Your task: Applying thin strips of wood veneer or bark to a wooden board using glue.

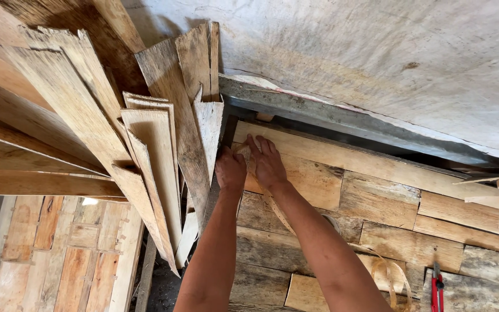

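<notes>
Pressing flat on wooden board panel (319,179), right hand (267,162), fingers spread, over pale strap (278,214) end near panel's top-left corner. Left hand (230,169) curled closed just beside it, grip contents hidden. Both forearms extended forward. Leaning planks (157,144) at left; red tool (437,289) lower right.

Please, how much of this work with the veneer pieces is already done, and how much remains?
Done: flat veneer pieces already cover most of the work surface like patchwork. In hand: the left hand and the right hand press at the top left corner, where a thin strip runs under the right wrist. Left: a leaning stack of veneer sheets stands unused beside them. Red-handled pliers lie idle at the lower right.
</notes>
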